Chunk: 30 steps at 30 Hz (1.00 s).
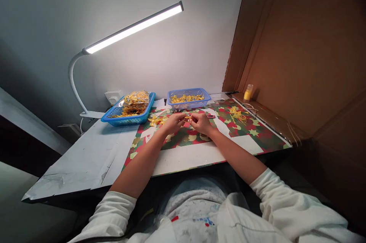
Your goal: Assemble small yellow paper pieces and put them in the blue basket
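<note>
Head view, watched from my remote seat. Largest first: a brown cardboard panel (309,44) stands along the right, against a pale wall (206,14). Below, a white-covered table (85,166). A lamp (134,27), lit, leans in from the left on a curved neck. Red-and-green patterned sheet (183,139) over the table's middle and right, with stars and bare white patches.

Two baskets at the back: a blue basket (126,121) on the left, heaped with gold material, part of it under clear plastic; a violet-blue basket (187,106) to its right, gold bits inside.

Left hand (175,122) and right hand (201,123) I find near each other over the sheet, in front of the violet-blue basket, fingers of both pinched on a small gold piece (187,118). Its exact shape I cannot make out. Right of them, a loose gold tangle (237,114); just beside the left hand, yellow strips (157,120). Vial (248,93), yellow in its lower part, near the cardboard. Past the right hand, a reddish tool (211,116), partly hidden.
</note>
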{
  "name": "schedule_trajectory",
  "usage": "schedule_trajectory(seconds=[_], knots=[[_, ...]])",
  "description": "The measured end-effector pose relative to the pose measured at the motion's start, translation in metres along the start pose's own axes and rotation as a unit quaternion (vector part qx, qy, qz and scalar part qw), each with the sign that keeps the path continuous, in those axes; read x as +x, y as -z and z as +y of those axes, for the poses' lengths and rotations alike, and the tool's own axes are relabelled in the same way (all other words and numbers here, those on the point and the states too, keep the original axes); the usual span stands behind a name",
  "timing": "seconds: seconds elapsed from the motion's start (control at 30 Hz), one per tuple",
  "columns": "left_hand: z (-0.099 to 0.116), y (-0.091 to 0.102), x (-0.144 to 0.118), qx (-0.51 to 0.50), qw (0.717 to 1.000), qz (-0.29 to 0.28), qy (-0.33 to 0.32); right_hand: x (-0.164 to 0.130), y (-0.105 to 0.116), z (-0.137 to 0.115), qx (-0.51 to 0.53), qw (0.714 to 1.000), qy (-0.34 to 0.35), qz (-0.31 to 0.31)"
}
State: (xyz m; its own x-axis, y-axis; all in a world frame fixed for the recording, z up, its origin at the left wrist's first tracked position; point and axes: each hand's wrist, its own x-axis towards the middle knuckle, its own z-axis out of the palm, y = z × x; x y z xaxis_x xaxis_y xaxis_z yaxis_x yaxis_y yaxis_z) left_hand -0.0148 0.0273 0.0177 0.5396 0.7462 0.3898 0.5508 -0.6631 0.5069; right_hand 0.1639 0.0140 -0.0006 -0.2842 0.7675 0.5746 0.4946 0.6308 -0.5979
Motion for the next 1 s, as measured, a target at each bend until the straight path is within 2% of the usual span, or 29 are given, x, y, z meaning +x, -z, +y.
schedule_trajectory(seconds=[0.1,0.2,0.33,0.53,0.7,0.87,0.93,1.0], knots=[[0.000,0.000,-0.001,-0.053,0.998,-0.019,0.018,0.001,0.001,0.003,-0.003,1.000,0.018,-0.011],[0.002,-0.001,-0.002,-0.055,0.998,0.001,0.031,0.000,0.001,0.004,-0.022,1.000,0.016,-0.015],[0.004,-0.003,-0.003,-0.002,0.999,0.030,0.018,-0.001,0.001,0.002,-0.044,0.999,-0.012,-0.018],[0.004,-0.007,-0.002,0.105,0.993,0.059,-0.014,-0.001,-0.001,-0.004,-0.040,0.998,-0.051,0.019],[0.008,-0.014,-0.003,0.161,0.982,0.101,-0.010,-0.001,-0.010,-0.008,0.049,0.991,-0.100,0.071],[0.012,-0.020,-0.002,0.177,0.975,0.135,0.018,0.001,-0.021,-0.008,0.173,0.966,-0.162,0.105],[0.013,-0.021,-0.002,0.174,0.974,0.143,0.030,0.001,-0.023,-0.008,0.193,0.961,-0.169,0.107],[0.014,-0.021,-0.002,0.165,0.974,0.147,0.037,0.000,-0.023,-0.008,0.170,0.968,-0.151,0.107]])
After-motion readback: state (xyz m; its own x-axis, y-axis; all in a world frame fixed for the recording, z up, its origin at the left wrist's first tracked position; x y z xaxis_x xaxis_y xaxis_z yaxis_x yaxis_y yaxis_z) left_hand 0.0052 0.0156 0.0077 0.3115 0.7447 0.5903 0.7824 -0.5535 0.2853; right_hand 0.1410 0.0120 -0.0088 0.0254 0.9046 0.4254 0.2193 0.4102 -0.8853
